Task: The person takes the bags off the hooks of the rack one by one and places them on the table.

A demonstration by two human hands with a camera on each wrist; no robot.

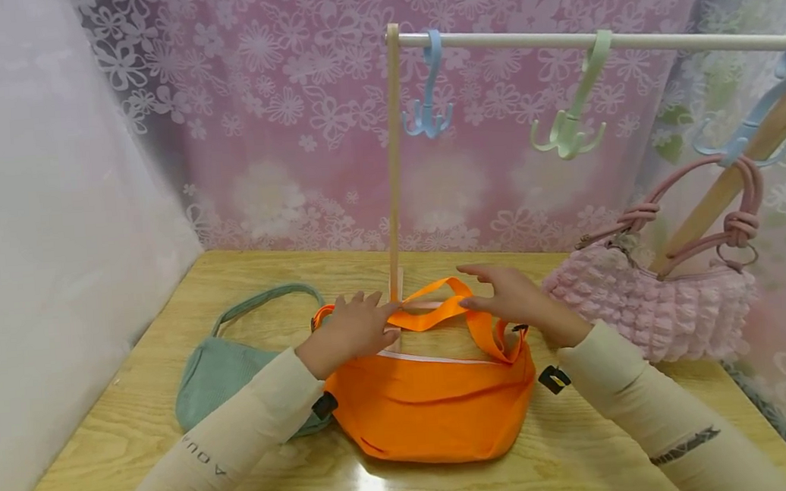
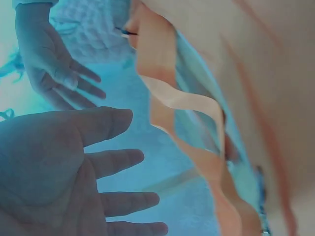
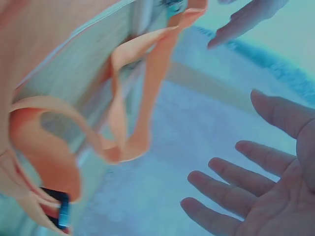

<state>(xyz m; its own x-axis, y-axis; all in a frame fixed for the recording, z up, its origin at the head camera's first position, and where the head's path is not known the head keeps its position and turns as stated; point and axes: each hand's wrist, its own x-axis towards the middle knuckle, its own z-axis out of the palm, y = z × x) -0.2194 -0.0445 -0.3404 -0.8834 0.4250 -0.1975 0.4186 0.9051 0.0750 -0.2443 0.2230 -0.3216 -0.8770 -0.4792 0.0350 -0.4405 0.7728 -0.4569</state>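
Observation:
An orange shoulder bag [image 1: 439, 410] sits on the wooden table, its white zipper edge up and its webbing strap [image 1: 484, 334] looped loosely above it. Over the bag's left end is my left hand [image 1: 351, 330]; its fingers [image 2: 129, 204] are spread and straight, apart from the strap in the left wrist view. My right hand [image 1: 516, 301] hovers above the right end, with fingers [image 3: 236, 177] extended and nothing in the palm. A green corduroy bag [image 1: 228, 382] lies to the left, partly hidden by my left sleeve.
Behind the orange bag stands a rack with a wooden post [image 1: 394, 162] and a metal rail [image 1: 509, 39]. A blue hook [image 1: 428, 91] and a green hook [image 1: 572, 119] hang from it. At right, a pink ruffled bag [image 1: 677, 298] hangs by its handle from another blue hook [image 1: 757, 117].

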